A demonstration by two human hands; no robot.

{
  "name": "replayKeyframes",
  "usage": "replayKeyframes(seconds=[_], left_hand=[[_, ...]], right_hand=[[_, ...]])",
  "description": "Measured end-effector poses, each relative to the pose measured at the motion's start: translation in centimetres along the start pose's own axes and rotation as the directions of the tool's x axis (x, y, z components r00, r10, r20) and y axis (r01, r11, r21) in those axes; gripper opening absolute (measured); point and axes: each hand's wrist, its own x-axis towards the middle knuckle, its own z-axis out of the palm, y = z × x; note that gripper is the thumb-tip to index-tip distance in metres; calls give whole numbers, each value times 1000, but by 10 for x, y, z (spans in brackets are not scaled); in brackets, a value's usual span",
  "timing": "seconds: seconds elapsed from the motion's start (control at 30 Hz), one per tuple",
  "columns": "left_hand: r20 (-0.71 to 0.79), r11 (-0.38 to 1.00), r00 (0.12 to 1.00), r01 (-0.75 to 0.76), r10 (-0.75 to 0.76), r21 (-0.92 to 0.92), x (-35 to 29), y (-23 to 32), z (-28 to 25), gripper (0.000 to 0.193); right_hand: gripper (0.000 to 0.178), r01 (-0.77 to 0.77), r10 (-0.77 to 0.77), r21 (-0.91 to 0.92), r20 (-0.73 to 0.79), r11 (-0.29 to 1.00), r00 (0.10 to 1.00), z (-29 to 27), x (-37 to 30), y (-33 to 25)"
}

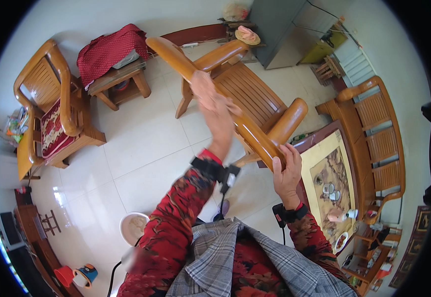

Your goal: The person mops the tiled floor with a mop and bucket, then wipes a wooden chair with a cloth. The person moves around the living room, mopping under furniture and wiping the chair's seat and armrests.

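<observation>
A wooden armchair (250,91) with a slatted seat stands in front of me, its long, thick, rounded top rail running slantwise across the view. My left hand (218,121), slightly blurred, presses a pink cloth (204,89) onto the middle of that rail. Part of the cloth hides the wood beneath it, and the fingers are partly lost in it. At the rail's near right end, my right hand (288,173) grips the wood, with the thumb on top and the fingers over the far side.
A low table (319,213) with cups and a bowl stands to the right, before a wooden bench (381,143). Another armchair (52,99) and a stool under a red cloth (109,52) are at left. A white basin (129,228) sits on the tiled floor.
</observation>
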Motion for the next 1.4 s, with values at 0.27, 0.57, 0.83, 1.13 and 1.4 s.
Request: replayKeyframes(seconds=[0.27,0.57,0.83,1.13,1.4], left_hand=[[277,838,947,-16,-162,546,-168,-7,6,28],[-73,572,597,792,-799,216,-81,20,0,38],[-88,381,373,918,-924,-109,-88,0,6,88],[-169,525,503,839,-848,-142,-92,13,36,79],[679,304,545,838,-492,-453,-82,-32,-16,68]], right_hand=[[40,-22,2,203,100,979,995,-2,-7,8],[31,-79,86,196,-29,977,996,2,-1,3],[40,-144,137,-21,-198,989,971,-9,-1,2],[58,-120,110,-47,-169,992,979,-17,-1,-4],[48,471,-473,-68,-2,879,881,-27,-25,-10]])
